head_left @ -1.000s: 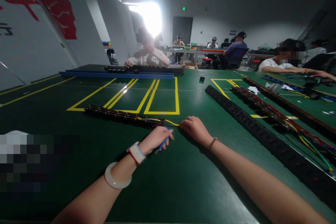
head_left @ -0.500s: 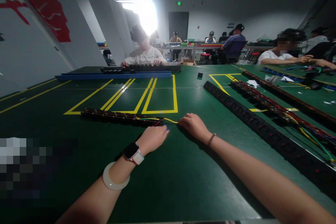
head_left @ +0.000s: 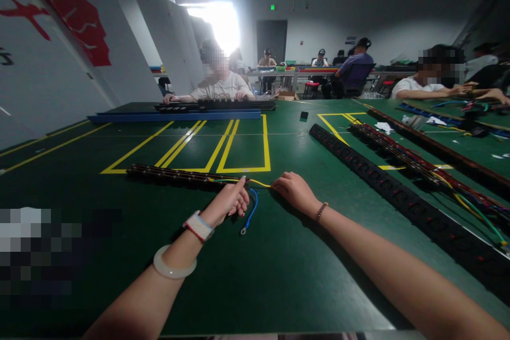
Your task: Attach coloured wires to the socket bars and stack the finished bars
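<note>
A dark strip with wires along it [head_left: 167, 174] lies on the green table, probably an open power strip. My right hand [head_left: 294, 190] is closed on the end of a yellow-green wire [head_left: 260, 184] that runs from the strip's right end. My left hand [head_left: 231, 201] is at that same end, turned thumb up with its fingers curled; what they hold, if anything, is hidden. Below it a blue wire [head_left: 254, 207] hangs out onto the table, tipped with a metal ring terminal [head_left: 243, 231].
A long black power strip [head_left: 374, 175] runs diagonally on the right, beside a wired strip [head_left: 418, 162]. Yellow tape [head_left: 268, 143] marks the table. Across it, a co-worker [head_left: 223, 85] handles a black strip behind a blue rail [head_left: 175, 116]. Another person [head_left: 430, 77] sits at right.
My left hand has let go of the blue wire and turned thumb up, shifting slightly left. The blue wire now lies exposed. My right hand has stayed put.
</note>
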Demonstrator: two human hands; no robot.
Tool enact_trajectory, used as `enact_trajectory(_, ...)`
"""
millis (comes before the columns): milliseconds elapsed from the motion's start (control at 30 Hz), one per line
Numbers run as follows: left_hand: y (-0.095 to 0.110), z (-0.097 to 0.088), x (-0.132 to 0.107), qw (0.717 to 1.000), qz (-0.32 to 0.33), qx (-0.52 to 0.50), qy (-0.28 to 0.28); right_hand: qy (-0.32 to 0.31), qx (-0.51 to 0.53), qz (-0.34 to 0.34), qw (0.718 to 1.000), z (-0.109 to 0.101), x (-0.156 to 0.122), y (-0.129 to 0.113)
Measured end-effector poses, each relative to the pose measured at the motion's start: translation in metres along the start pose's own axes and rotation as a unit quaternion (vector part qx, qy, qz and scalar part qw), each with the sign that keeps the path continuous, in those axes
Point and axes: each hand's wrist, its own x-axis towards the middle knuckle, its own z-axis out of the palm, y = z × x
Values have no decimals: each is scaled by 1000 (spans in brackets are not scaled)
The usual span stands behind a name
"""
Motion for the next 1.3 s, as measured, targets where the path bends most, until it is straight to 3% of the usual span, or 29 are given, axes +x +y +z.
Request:
enact_trajectory(133, -2, -7, 4, 990, -45, -133, -11, -12, 5, 5, 1000, 0, 0, 0)
enact_trajectory(267, -4, -8, 8, 988, -36, -153, 12, -12, 7, 2, 1000, -1, 0, -1)
enact_trajectory(367, -5, -3, 8, 992, 7, -123, 37, -10, 12, -2, 1000, 0, -1, 0)
enact_trajectory(467, -4, 3, 4, 994, 66, 26, 84, -9, 12, -2, 1000, 1, -1, 0)
enact_trajectory(533, -1, 7, -1, 962, 135, 201, 124, -12, 12, -3, 1000, 0, 0, 0)
enact_trajectory(633, 3, 11, -7, 865, 227, 425, 143, -16, 11, -3, 1000, -1, 0, -2)
enact_trajectory(733, 4, 15, -10, 801, 225, 540, 124, -18, 10, -2, 1000, -2, 0, -3)
enact_trajectory(833, 1, 19, -9, 776, 216, 581, 116, -17, 12, -4, 1000, -2, 0, -3)
enact_trajectory(1100, -4, 23, -8, 791, 210, 558, 136, -26, 50, 7, 998, 0, 1, -3)
enact_trajectory(1300, -9, 23, -6, 865, 208, 432, 149, -71, 154, 84, 982, -5, 10, -7)
